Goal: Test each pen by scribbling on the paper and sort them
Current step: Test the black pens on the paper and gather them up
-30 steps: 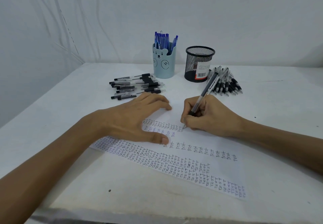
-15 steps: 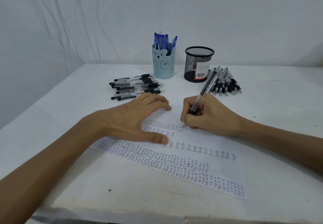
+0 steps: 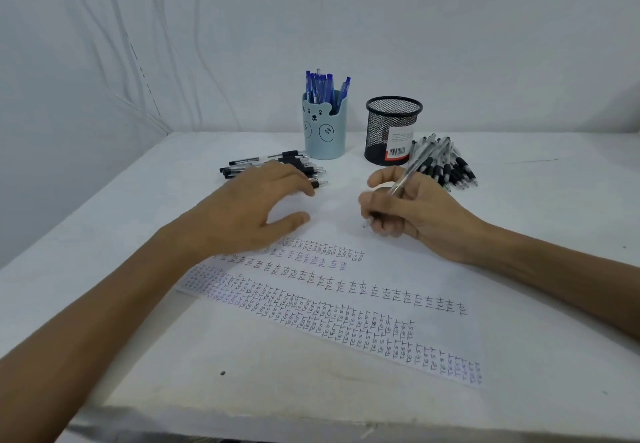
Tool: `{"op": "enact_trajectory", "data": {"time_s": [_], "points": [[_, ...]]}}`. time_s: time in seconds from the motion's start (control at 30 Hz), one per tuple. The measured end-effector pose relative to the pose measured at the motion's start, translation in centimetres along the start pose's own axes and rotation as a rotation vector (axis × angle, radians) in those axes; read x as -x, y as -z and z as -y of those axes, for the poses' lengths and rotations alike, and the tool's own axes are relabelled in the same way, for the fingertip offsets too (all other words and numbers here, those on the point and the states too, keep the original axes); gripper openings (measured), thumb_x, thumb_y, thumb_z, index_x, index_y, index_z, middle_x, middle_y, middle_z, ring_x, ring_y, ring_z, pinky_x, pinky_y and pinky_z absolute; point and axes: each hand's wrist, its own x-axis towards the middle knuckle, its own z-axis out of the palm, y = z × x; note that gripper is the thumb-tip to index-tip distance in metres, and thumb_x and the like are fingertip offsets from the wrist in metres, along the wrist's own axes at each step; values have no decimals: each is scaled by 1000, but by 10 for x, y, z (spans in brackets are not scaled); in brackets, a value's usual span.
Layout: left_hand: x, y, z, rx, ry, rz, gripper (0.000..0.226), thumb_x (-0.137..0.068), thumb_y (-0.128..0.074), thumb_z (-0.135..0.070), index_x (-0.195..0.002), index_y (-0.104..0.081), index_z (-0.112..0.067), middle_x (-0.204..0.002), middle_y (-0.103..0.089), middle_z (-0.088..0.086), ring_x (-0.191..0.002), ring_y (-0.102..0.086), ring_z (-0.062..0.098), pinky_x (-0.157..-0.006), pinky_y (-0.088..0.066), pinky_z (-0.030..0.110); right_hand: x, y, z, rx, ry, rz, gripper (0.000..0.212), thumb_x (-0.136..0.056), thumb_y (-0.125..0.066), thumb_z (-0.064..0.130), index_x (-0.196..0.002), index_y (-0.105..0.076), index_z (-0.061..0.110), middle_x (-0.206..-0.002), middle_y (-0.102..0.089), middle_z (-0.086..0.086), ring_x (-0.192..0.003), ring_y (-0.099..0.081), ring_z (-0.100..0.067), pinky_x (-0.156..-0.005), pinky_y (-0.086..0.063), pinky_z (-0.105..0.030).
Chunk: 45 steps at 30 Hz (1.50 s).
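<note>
Right hand (image 3: pixel 415 214) grips a pen (image 3: pixel 403 179), its tip near the paper's (image 3: pixel 398 262) far edge, at centre. Left hand (image 3: pixel 249 207), fingers spread and holding nothing, hovers over the pile (image 3: pixel 242 165) at 11 o'clock. Risk: a sweeping finger may scatter that pile, and the unpinned paper may slide.

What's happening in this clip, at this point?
A person is testing pens. The right hand grips a clear pen, its tip at the paper covered in "test" rows. The left hand, fingers spread, is at the loose black pens beside the bear cup of blue pens. Another pile lies by the mesh cup.
</note>
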Motion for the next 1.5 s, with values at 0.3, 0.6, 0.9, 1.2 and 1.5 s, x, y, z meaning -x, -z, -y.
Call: {"op": "enact_trajectory", "data": {"time_s": [0.3, 0.6, 0.9, 1.2, 1.5], "points": [[4, -6, 29, -201, 147, -151, 28, -93, -69, -24, -120, -64, -19, -122, -64, -2, -112, -55, 24, -85, -42, 37, -3, 1, 2, -180, -29, -68, 38, -105, -46, 40, -86, -60, 10, -83, -71, -19, -60, -67, -26, -52, -53, -22], [6, -6, 30, -267, 208, -204, 28, -94, -67, -19, -121, -67, -14, -122, -65, 2, -112, -55, 28, -88, -43, 43, -10, 13, 14, 251, 43, -277, 30, -98, -64, 39, -106, -67, 11, -54, -63, -7, -47, -49, -24, -42, -36, -21], [5, -5, 37, -262, 188, -215, 14, -91, -71, -8, -103, -76, -13, -111, -65, 5, -101, -57, 29, -76, -43, 39, -65, 105, 23, 865, -63, -571, 32, -95, -63, 33, -108, -60, 4, -78, -69, -13, -66, -69, -25, -60, -51, -28], [3, -5, 24, -280, 188, -205, 5, -89, -74, -22, -91, -72, -18, -96, -69, -1, -94, -60, 26, -77, -40, 39, -79, 118, 15, 1050, -193, -588, 39, -96, -58, 37, -74, -50, 5, -71, -62, -13, -73, -62, -32, -56, -43, -29], [0, -1, 3, -228, 211, -299, 6, -100, -61, -19, -104, -64, -16, -87, -71, 0, -78, -62, 24, -75, -46, 40, -56, 75, 31, 1483, -84, -561, 35, -99, -51, 34, -114, -63, 5, -112, -60, -20, -100, -58, -39, -76, -45, -37]]}}
